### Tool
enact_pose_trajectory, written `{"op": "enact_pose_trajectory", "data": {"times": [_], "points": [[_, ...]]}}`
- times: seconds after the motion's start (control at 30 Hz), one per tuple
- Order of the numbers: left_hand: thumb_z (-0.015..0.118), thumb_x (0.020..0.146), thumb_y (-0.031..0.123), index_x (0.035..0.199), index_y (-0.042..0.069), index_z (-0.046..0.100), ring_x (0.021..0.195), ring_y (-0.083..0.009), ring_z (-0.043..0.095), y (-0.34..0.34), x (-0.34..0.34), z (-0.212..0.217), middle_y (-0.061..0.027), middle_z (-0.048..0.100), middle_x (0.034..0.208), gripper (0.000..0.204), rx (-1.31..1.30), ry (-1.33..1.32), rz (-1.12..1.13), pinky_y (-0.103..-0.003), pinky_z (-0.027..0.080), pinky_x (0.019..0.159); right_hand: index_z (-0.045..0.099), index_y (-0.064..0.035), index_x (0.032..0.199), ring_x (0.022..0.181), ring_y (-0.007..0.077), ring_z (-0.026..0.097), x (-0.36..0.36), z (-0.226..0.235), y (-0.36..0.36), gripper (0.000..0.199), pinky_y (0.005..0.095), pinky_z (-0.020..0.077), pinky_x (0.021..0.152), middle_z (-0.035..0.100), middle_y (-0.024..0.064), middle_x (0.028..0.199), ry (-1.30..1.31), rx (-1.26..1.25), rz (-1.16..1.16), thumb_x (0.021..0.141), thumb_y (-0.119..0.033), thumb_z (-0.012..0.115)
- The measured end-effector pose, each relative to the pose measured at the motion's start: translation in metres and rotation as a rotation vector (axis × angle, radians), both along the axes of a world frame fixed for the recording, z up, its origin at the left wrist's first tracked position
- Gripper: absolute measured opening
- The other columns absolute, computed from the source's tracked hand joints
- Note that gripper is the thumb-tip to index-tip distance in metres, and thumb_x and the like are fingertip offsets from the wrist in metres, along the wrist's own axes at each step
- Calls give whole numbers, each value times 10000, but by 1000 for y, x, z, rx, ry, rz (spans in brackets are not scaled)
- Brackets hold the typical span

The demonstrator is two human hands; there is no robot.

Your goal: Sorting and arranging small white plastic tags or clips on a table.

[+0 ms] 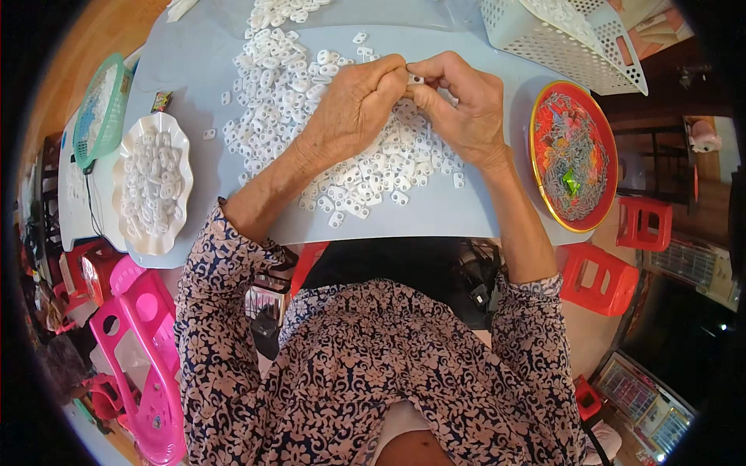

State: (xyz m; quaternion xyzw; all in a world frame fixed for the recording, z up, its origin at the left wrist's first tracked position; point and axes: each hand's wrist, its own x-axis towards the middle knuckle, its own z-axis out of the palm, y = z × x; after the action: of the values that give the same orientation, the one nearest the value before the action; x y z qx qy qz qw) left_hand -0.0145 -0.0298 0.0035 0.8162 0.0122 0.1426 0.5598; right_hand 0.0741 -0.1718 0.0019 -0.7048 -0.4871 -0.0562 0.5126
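Note:
A heap of small white plastic pieces with two holes each (373,182) is spread over the table under and around my hands. My right hand (470,101) pinches one such white piece (416,79) between thumb and forefinger. Close against it, the fingers of my left hand (361,101) are closed and meet the right fingertips; what they grip is hidden. To the right stands a red round tray with a gold rim (536,155), filled with small grey screw-like parts (579,147). A white scalloped dish (183,179) on the left holds more white pieces.
A white perforated basket (536,40) stands at the far right, a green basket (116,116) at the far left. One small wrapped packet (162,101) lies near the dish, a green wrapper (571,182) in the tray. Red stools (598,279) and a pink chair (148,349) flank me.

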Motion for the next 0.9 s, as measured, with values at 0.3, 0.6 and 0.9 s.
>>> {"op": "enact_pose_trajectory", "data": {"times": [0.3,0.6,0.9], "points": [[399,933,210,788,-15,477,560,-145,410,5,6,-9,-71,436,588,280,-70,-22,-54,-307,378,535,651,5,967,602,43,556,10,-5,-1,147,185,445,520,639,10,704,514,-4,139,854,-88,653],[429,925,134,852,4,503,603,-98,427,7,4,-15,-26,471,651,166,-27,-142,-38,-258,387,554,634,23,963,620,65,568,2,8,0,136,207,462,558,638,32,755,461,92,30,863,-56,585],[442,929,209,880,2,530,667,-93,472,25,10,-11,-28,532,691,230,-262,-225,148,-247,406,642,653,-48,943,628,124,581,119,81,-46,117,244,463,583,629,69,743,-58,301,-46,865,-80,571]]}}
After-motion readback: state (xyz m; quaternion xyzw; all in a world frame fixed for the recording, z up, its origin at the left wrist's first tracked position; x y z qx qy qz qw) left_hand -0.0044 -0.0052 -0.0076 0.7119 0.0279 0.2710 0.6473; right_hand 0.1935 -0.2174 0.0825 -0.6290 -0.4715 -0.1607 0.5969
